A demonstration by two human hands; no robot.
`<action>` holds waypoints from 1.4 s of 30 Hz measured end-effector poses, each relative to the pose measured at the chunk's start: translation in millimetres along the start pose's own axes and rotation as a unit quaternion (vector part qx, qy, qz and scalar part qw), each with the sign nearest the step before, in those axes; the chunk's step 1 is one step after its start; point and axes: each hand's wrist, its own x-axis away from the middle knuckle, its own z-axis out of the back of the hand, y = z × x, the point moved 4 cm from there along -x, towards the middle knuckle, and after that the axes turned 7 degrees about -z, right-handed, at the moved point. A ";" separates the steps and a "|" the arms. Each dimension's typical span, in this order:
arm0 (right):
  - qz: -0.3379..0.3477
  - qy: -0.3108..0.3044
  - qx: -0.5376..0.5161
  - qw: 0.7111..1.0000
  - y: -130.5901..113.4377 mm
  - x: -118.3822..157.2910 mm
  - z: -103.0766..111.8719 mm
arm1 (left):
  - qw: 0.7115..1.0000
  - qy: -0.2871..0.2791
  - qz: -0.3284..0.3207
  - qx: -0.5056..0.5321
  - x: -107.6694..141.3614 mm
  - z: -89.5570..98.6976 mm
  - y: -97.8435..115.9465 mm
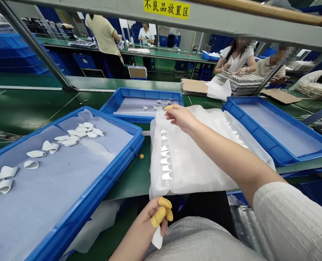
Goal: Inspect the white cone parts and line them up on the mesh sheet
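Crossing the white-covered pad (pixel 204 170) in the head view, your right forearm (pixel 228 156) is hiding some of its surface and blurring where the row along its right edge ends. The left blue tray (pixel 113 170) is running out of the frame, cutting off white curved pieces (pixel 78 133) at its left edge. Small bits (pixel 154 107) in the far blue tray (pixel 139 119) are proving hard to make out. Your left hand (pixel 161 215) is curling almost closed before the table's (pixel 139 177) near edge, gripping a white piece (pixel 157 237) whose end is poking out below. Your right hand (pixel 179 115) is bringing thumb and forefinger close together at the pad's far left corner; you cannot tell whether they are holding anything. Six white pieces (pixel 165 158) are lining the pad's left edge.
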 end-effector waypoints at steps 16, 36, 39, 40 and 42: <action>0.318 -0.074 0.411 0.851 105.6 234.0 -31.3 | 0.961 0.198 -0.079 0.177 -24.6 -44.8 19.7; 0.155 -0.067 0.190 0.967 132.7 232.6 20.0 | 0.990 -0.042 -0.070 -0.111 -19.8 -45.5 -3.2; 0.115 -0.091 0.171 0.974 139.6 231.1 18.7 | 0.973 -0.023 -0.081 -0.217 -20.2 -40.6 -6.4; 0.084 -0.094 0.156 0.980 143.0 230.1 17.4 | 0.958 -0.018 -0.090 -0.272 -20.1 -39.3 -6.4; 0.015 -0.090 0.140 0.986 150.9 228.5 13.9 | 0.915 -0.021 -0.121 -0.385 -19.6 -39.3 -4.4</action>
